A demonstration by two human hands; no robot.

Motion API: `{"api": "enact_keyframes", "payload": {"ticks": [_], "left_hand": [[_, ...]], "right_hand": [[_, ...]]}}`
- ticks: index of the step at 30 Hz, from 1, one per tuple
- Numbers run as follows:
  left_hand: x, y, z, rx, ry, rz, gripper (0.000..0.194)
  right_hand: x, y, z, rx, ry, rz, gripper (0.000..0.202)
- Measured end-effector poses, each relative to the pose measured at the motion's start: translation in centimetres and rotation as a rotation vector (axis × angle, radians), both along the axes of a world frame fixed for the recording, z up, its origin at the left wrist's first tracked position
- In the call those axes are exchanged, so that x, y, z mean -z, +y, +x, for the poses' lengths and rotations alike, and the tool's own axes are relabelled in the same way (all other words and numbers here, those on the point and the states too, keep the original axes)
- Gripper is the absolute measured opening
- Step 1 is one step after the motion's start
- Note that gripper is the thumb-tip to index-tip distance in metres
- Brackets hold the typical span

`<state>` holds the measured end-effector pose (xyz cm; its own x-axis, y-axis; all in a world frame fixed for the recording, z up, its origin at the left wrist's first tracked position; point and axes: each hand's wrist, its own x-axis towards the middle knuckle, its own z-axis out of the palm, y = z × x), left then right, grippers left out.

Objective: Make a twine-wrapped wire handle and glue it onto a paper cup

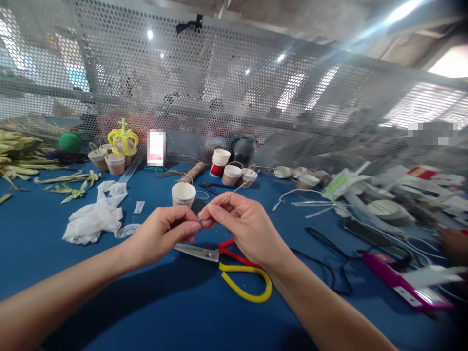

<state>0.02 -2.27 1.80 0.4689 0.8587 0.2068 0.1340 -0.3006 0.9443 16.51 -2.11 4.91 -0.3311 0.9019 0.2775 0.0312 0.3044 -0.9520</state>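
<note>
Thin strand seemingly being twisted; next move looks to call for steady pinches and small turns

A perforated grey panel rises well behind the scissors; a smooth blue tabletop spreads beneath them. Above the scissors, the left hand and right hand hold the strand in narrow fingertip pinches. Left of the scissors lies crumpled, gauzy white cloth; beyond the blades stands a pale, tapering cup. Finest, the wiry strand slants over the scissors.

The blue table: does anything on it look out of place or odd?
The scissors near the right hand look mismatched: one red handle, one yellow handle. Crumpled white material lies untidily at left.
</note>
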Motion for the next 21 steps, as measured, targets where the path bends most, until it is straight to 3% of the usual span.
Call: {"api": "enact_keyframes", "payload": {"ticks": [8,14,21], "left_hand": [[0.21,0.38,-0.17,0.011,0.034,0.029,0.023],[0.52,0.59,-0.04,0.028,0.081,0.018,0.023],[0.48,0.48,0.07,0.007,0.156,0.074,0.026]], "right_hand": [[0.08,-0.03,0.0,0.004,-0.023,-0.006,0.009],[-0.28,0.06,0.28,0.094,-0.091,0.038,0.008],[0.07,0.47,0.44,0.075,-0.09,0.057,0.012]]}}
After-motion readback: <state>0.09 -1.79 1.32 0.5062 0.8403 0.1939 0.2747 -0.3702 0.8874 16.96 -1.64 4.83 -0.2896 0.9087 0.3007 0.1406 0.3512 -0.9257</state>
